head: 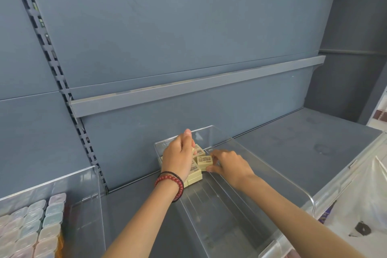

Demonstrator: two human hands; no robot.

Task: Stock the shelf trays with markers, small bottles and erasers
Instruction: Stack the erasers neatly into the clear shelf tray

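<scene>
Currently: Both Hands on Erasers at the Far End of the Clear Tray

1. Tray position. The clear plastic tray lies on the grey shelf, with its far end against the back panel. Its near part shows only the ribbed floor.

2. Task items. A pile of cream erasers occupies the far left corner of the tray, stacked in more than one layer. How many there are cannot be told, since the left hand covers part of the pile.

3. Left hand. The left hand reaches over the pile, palm down, thumb raised. Its fingers curl and close on the rear eraser at the top of the pile. A red bead bracelet and a thin black cord circle the wrist.

4. Right hand. The right hand is just to the right of the pile. Thumb and curled fingers pinch the front eraser, which is tilted with its printed face up and touches the pile.

5. Surroundings. A second clear tray stands at the left end of the shelf, filled with markers standing caps up in rows. A translucent plastic bag is off the right edge of the shelf.
</scene>
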